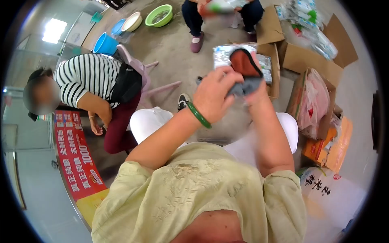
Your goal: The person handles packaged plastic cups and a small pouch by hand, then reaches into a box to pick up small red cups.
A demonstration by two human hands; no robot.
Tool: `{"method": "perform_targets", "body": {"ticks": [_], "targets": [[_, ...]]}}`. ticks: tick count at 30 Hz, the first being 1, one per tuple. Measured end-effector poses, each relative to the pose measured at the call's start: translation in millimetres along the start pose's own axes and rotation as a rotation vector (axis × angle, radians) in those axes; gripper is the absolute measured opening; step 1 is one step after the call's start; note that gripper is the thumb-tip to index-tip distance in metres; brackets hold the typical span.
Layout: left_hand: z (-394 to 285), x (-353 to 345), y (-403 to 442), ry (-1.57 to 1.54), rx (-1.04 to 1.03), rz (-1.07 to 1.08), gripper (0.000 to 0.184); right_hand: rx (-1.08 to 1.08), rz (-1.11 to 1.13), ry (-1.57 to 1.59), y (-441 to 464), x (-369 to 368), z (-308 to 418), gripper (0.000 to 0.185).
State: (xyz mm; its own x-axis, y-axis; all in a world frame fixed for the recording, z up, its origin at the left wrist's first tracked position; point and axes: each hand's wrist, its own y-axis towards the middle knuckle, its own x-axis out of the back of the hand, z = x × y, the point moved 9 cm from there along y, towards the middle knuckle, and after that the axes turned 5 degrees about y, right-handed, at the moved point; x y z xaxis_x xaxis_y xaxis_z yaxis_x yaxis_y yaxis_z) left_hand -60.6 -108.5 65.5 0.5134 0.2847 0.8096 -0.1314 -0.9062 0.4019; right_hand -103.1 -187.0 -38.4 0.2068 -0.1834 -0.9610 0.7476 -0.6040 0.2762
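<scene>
Out in front of my knees, both hands hold a small grey and rust-brown cloth piece [245, 63] with a dark edge; its exact kind I cannot make out. My left hand [216, 91], below a green bangle [199, 114], has its fingers bent onto the grey part. On the other side, my right hand [256, 92] grips the piece, with some fingers hidden behind it and slightly blurred. Beyond the hands lie plastic-wrapped white packets [222, 54], partly covered by the cloth.
Cardboard boxes [308, 56] with wrapped packets stand at the right, beside a box holding a pink plastic bag [315, 101]. A seated person in a striped top [91, 77] is at the left, near a red printed table [75, 150]. Another person's legs [194, 22] and coloured basins [159, 16] are ahead.
</scene>
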Motion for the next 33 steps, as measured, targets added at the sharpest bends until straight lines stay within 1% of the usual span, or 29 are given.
{"method": "perform_targets", "body": {"ticks": [1,2,4,6,8,9,10,11,12,13,15,16,17,18,19,20,21,22,23,24,25,26,28,29,30,31,32,33], "targets": [[-2,-3,-7,-0.056,-0.011,0.073,0.035,0.167,-0.191,-0.16,2,-10,9,0.048],[-4,-6,-14,-0.112,-0.026,0.144,0.032,0.19,-0.22,-0.12,4,-21,6,0.049],[7,-7,-26,-0.091,0.003,0.139,0.03,0.275,-0.292,-0.24,4,-15,17,0.05],[25,-10,-39,-0.017,-0.033,0.16,0.028,0.325,-0.337,-0.293,5,-9,25,0.051],[53,-10,-55,-0.009,0.076,0.188,0.026,0.371,-0.313,-0.299,4,-24,29,0.051],[66,-7,-60,-0.008,0.142,0.162,0.026,0.401,-0.389,-0.285,2,-31,30,0.051],[87,-8,-69,-0.049,0.273,0.188,0.025,0.409,-0.383,-0.299,0,-35,32,0.052],[106,-2,-72,-0.067,0.313,0.14,0.026,0.388,-0.314,-0.319,-1,-38,33,0.054],[119,2,-75,-0.098,0.352,0.101,0.027,0.356,-0.334,-0.274,-3,-34,32,0.053],[124,7,-71,-0.097,0.354,0.089,0.027,0.345,-0.367,-0.303,-7,-27,33,0.051],[156,31,-64,-0.265,0.553,-0.061,0.029,0.323,-0.404,-0.334,-13,-14,31,0.049],[159,43,-55,-0.283,0.572,-0.082,0.032,0.253,-0.443,-0.364,-13,-7,24,0.048],[155,53,-45,-0.408,0.564,-0.125,0.032,0.184,-0.479,-0.394,-13,-1,16,0.049],[145,61,-35,-0.532,0.553,-0.168,0.032,0.176,-0.477,-0.395,-12,4,12,0.049],[140,62,-30,-0.53,0.556,-0.175,0.032,0.137,-0.489,-0.45,-11,11,6,0.048],[124,65,-17,-0.413,0.404,-0.205,0.034,0.097,-0.501,-0.504,-11,15,2,0.047],[110,65,-7,-0.291,0.253,-0.235,0.036,0.102,-0.514,-0.529,-10,12,-3,0.043],[101,51,-1,-0.222,0.189,-0.187,0.04,0.088,-0.506,-0.529,-9,12,-5,0.043],[94,30,0,-0.143,0.195,-0.081,0.044,0.09,-0.531,-0.56,-11,15,-2,0.041],[84,16,-6,-0.202,0.233,-0.059,0.049,0.09,-0.554,-0.59,-12,17,-1,0.039],[80,1,-13,-0.16,0.199,-0.1,0.054,0.123,-0.578,-0.566,-12,16,3,0.036],[73,-10,-19,-0.154,0.246,-0.053,0.056,0.117,-0.572,-0.571,-13,29,14,0.043],[64,-26,-29,-0.169,0.271,0.024,0.056,0.168,-0.511,-0.44,-10,14,21,0.046],[63,-29,-36,-0.167,0.286,0.019,0.056,0.226,-0.523,-0.41,-11,14,32,0.046],[57,-35,-42,-0.154,0.251,0.06,0.056,0.285,-0.538,-0.382,-13,12,42,0.047],[53,-41,-47,-0.144,0.215,0.101,0.055,0.319,-0.554,-0.368,-15,10,50,0.049],[58,-47,-52,-0.148,0.225,0.098,0.055,0.309,-0.56,-0.371,-16,7,53,0.049],[66,-59,-58,-0.132,0.201,0.15,0.053,0.355,-0.599,-0.332,-19,1,58,0.05]]}}
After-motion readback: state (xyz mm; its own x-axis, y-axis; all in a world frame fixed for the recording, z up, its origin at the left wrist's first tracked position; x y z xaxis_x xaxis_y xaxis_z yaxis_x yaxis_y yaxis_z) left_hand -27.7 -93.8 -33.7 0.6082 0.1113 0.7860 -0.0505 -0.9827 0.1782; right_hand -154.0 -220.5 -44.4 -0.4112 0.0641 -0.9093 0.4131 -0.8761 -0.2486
